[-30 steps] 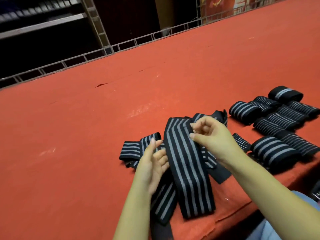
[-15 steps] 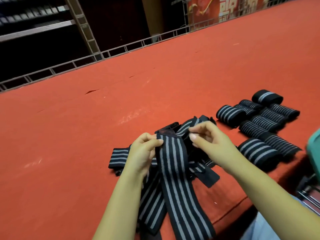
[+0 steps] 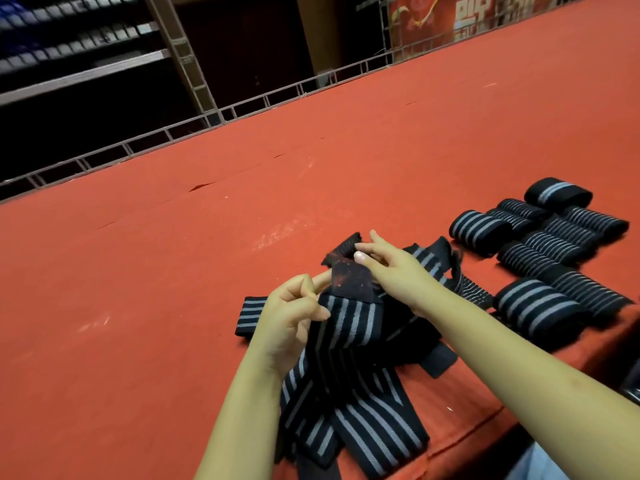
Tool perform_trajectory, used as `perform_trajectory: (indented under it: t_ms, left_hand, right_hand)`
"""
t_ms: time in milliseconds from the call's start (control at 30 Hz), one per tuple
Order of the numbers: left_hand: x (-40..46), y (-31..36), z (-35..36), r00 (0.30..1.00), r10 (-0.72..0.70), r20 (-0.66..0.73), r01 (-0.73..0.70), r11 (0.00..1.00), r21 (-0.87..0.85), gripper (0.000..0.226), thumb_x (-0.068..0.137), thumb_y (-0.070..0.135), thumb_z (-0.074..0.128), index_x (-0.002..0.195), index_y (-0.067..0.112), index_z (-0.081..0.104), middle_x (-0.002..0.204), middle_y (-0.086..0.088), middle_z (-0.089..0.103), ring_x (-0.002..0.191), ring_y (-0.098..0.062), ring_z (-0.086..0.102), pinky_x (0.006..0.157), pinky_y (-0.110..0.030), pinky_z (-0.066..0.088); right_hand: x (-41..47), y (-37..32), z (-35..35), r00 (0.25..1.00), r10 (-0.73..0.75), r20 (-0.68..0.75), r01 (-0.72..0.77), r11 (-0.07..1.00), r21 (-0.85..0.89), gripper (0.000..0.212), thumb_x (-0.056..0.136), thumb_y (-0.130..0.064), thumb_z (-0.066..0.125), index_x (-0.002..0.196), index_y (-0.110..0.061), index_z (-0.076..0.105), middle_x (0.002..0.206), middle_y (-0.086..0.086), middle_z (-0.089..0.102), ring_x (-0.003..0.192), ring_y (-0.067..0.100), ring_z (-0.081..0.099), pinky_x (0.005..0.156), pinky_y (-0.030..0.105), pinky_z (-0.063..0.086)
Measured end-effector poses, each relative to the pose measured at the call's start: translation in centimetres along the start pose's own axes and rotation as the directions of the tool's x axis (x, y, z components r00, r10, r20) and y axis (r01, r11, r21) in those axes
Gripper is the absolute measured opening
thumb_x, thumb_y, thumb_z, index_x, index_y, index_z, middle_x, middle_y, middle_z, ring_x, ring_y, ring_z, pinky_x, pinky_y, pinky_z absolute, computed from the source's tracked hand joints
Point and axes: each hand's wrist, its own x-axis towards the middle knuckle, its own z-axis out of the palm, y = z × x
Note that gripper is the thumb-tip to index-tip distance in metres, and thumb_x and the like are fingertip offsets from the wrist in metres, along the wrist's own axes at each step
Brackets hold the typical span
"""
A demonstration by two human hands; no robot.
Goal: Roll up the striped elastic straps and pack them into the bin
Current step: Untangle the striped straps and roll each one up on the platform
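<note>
Since the last frame my right hand point(image 3: 398, 268) has folded the strap's point(image 3: 349, 317) plain end away from me, toward the table's point(image 3: 138, 306) far edge, pinching it; my left hand point(image 3: 291, 323) grips the striped part just beside it. The strap runs lengthwise from between my hands back to the near edge, over loose straps point(image 3: 363, 427). Rolls point(image 3: 540, 237) sit by the right edge.

One view only, from the camera on my head. It looks forward and steeply down, tilted, across the red table point(image 3: 173, 306). My forearms enter from the lower edge, so my hands sit close beneath the lens. The table's far railing point(image 3: 263, 98) crosses the upper frame.
</note>
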Motion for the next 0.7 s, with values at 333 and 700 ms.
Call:
perform_trajectory:
  t_ms: [333,700]
  left_hand:
    - [-2.0,-0.8,-0.2,0.988,0.043,-0.151,-0.038,0.999,0.037,0.027,0.052,0.009,0.072,0.057,0.02,0.047,0.081,-0.006,0.064,0.081,-0.021,0.06,0.067,-0.035,0.047]
    - [-3.9,-2.5,1.3,0.981,0.09,-0.171,-0.047,0.97,0.237,0.016,0.088,0.016,0.067,0.099,0.024,0.076,0.102,-0.005,0.075,0.101,-0.024,0.07,0.093,-0.043,0.053]
  right_hand:
    - [-4.3,-2.9,-0.9,0.97,-0.05,0.239,-0.01,0.97,0.243,0.026,0.09,-0.041,0.058,0.111,-0.028,0.065,0.083,-0.021,0.069,0.078,-0.006,0.062,0.066,0.018,0.049]
    - [-7.9,-1.2,1.4,0.988,-0.118,0.103,0.102,0.984,0.147,0.049,0.078,-0.01,0.078,0.112,-0.039,0.058,0.113,-0.003,0.059,0.068,0.01,0.061,0.073,0.024,0.052]
